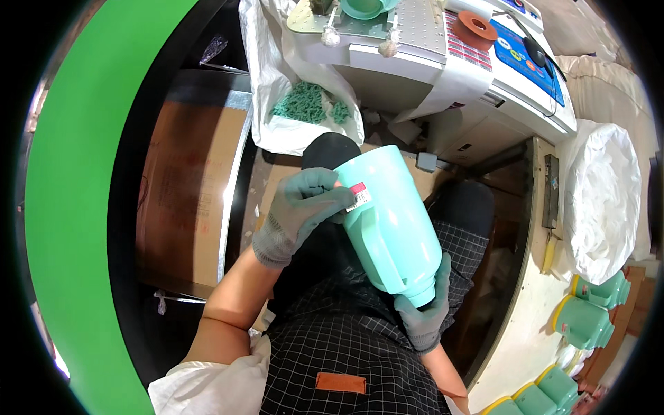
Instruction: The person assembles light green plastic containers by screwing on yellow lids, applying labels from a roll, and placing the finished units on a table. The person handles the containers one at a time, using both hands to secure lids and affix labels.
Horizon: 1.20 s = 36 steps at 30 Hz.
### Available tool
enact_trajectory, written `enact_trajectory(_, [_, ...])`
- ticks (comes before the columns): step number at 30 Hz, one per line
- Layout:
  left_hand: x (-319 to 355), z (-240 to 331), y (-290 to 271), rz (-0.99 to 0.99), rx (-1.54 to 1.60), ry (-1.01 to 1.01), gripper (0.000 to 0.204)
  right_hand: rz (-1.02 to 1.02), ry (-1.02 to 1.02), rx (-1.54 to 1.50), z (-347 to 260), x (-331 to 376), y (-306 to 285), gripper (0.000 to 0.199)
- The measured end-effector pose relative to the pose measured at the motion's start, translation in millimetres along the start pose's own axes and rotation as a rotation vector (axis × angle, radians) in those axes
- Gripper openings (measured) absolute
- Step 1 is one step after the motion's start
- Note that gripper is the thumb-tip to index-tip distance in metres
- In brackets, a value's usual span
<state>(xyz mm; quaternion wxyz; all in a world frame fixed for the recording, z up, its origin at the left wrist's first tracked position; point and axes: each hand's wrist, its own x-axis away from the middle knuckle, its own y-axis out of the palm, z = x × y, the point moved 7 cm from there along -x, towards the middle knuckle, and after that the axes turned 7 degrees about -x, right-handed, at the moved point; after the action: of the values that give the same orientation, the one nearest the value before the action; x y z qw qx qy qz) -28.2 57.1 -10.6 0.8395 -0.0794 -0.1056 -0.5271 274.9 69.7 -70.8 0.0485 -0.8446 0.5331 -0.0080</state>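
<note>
A glossy mint-green plastic jug [401, 214] with a side handle lies tilted over my lap, its wide end pointing away and its narrow neck toward me. My right hand [425, 318], in a grey glove, cups the jug around the neck at the near end. Near the wide end, my gloved left hand [297, 207] pinches at a small white and red label [359, 196] on the jug's side, just beyond the handle. Part of the label is covered by the fingers, so I cannot see whether all of it lies flat.
A white machine [387, 59] ahead carries an orange tape roll [474, 30] and a label strip. A white sack [266, 131] holds green netting. Cardboard [187, 200] and a green band [69, 207] flank the left. Several similar jugs [581, 320] stand at right, below a white bag [602, 194].
</note>
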Motion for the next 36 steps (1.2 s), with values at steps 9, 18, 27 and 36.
enact_trajectory(9, [1,-8,-12,0.047,-0.457,0.039,0.025,-0.019,-0.049,0.127,7,8,3,0.116])
enact_trajectory(18, [-18,5,-75,0.565,-0.746,0.363,0.040,0.097,0.242,-0.548,1,-32,-28,0.118])
enact_trajectory(27, [-242,149,10,0.556,-1.698,1.366,0.067,0.436,-0.339,-0.224,-59,-102,-101,0.105])
enact_trajectory(36, [2,155,-39,0.338,-0.842,1.244,0.083,0.486,-0.568,0.323,-145,-199,-64,0.095])
